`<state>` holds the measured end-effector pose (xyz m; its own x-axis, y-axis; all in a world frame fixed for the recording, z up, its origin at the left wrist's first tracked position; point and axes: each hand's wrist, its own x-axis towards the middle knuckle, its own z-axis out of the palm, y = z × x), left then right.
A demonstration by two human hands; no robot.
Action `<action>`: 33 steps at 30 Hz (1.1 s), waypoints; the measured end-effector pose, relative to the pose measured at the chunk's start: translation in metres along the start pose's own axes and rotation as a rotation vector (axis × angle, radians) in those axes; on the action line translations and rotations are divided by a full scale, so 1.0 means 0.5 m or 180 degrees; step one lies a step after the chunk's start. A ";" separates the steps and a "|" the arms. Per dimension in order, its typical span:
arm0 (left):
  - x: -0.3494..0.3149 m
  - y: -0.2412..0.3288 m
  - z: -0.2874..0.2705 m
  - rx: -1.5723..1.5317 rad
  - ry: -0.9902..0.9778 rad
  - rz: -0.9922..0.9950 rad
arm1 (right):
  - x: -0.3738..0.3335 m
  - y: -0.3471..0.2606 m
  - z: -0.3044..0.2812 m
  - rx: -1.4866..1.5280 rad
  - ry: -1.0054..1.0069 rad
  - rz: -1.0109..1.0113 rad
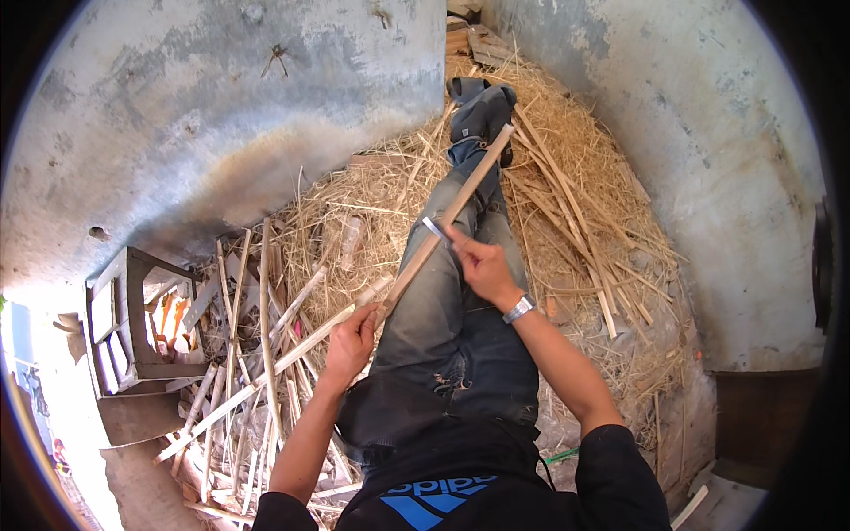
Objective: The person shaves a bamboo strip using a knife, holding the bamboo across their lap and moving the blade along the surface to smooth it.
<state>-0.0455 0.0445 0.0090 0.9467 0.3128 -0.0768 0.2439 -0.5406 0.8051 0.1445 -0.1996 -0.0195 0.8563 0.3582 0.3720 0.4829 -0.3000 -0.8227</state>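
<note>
A long, flat wooden strip (pixel 416 267) slants across my outstretched legs, its far end near my shoes. Its lower end is gripped by my left hand (pixel 350 345), fingers closed round it. My right hand (pixel 487 267) is closed on the dark handle of a knife (pixel 432 227), with a short bright blade lying across the strip around its middle. A silver watch is on the right wrist. Beside my left hand, a paler strip (pixel 266 376) runs down to the lower left; whether that hand touches it too, I cannot tell.
Curly shavings (pixel 567 168) heap on both sides of my legs. Several cut strips (pixel 575 221) lie to the right, and more pile up at left. A dark metal frame (pixel 133 319) stands at the left. Worn grey walls (pixel 266 88) close in on both sides.
</note>
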 end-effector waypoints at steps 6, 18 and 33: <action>-0.006 -0.034 -0.011 0.0009 0.0046 0.0161 | 0.138 0.150 -0.115 -0.0713 0.0716 0.0448; -0.009 -0.025 0.011 0.0086 0.0083 0.0086 | 0.065 0.040 -0.030 -0.0529 -0.1028 -0.0646; 0.056 -0.015 0.043 -0.1338 -0.0803 -0.0965 | 0.078 0.016 -0.024 -0.0604 -0.0278 -0.0225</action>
<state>-0.0165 0.0405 -0.0116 0.8810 0.1816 -0.4368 0.4563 -0.0829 0.8859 0.1839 -0.1989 -0.0064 0.8040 0.4571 0.3803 0.5739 -0.4294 -0.6973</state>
